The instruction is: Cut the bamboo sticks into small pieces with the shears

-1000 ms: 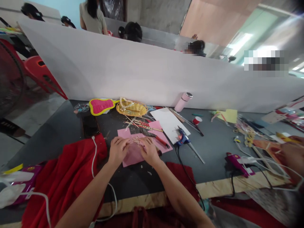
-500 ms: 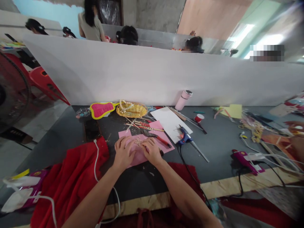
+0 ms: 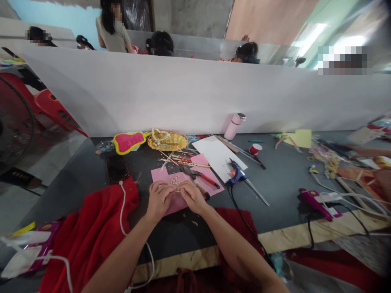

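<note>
Just below the middle of the frame, the left hand (image 3: 159, 199) and right hand (image 3: 192, 197) rest side by side on the pink paper (image 3: 180, 185), fingertips pinched narrowly around small pale beads (image 3: 175, 182), with pliers (image 3: 198, 176) just to their right on the dark table (image 3: 281, 183).
</note>
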